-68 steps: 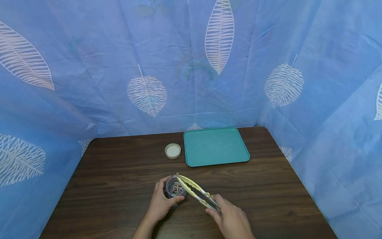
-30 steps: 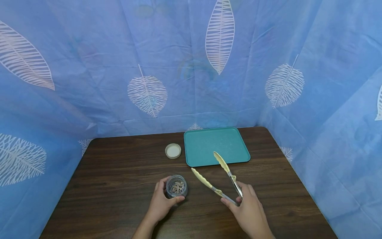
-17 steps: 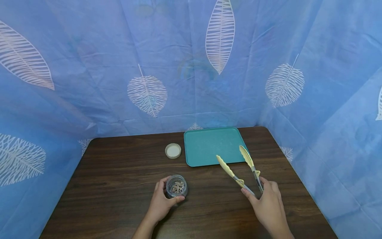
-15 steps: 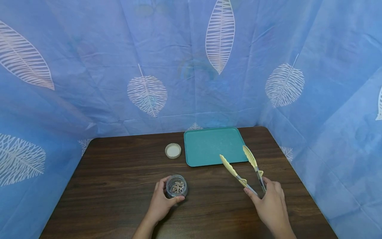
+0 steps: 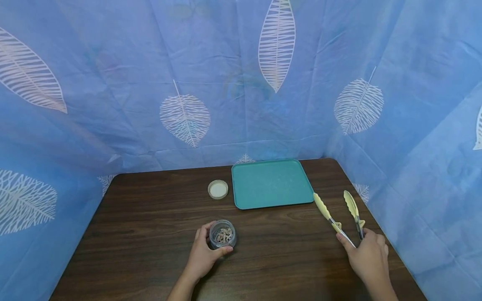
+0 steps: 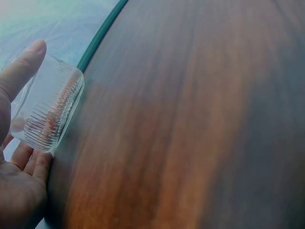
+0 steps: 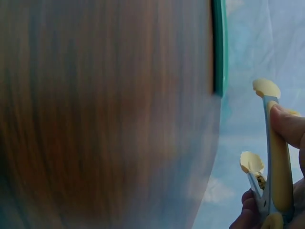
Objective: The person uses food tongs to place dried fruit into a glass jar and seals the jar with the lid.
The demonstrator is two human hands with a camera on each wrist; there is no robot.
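My left hand (image 5: pixel 203 256) grips a small clear jar (image 5: pixel 234 235) from its left side, thumb along the near side. The jar is uncapped, with several small brownish-grey pieces (image 5: pixel 224 236) in the bottom. In the left wrist view, thumb and fingers sit on either side of the ridged clear jar (image 6: pixel 53 102). My right hand (image 5: pixel 370 256) holds metal kitchen tongs (image 5: pixel 324 208) with yellow scalloped tips, near the table's right edge. The tongs' arms are spread, with nothing between the tips. In the right wrist view, the thumb lies along one arm of the tongs (image 7: pixel 279 162).
A teal tray (image 5: pixel 273 184) lies at the back of the dark wooden table (image 5: pixel 158 217), the left tong tip overlapping its near right corner in the head view. Left of it is a round jar lid (image 5: pixel 218 190), white inside up. Blue leaf-patterned cloth (image 5: pixel 226 117) surrounds the table's back and sides.
The tongs' tips were close together at the jar's rim; they have since spread, and my right hand has carried the tongs right, past the tray's front. The left hand and jar stayed put.
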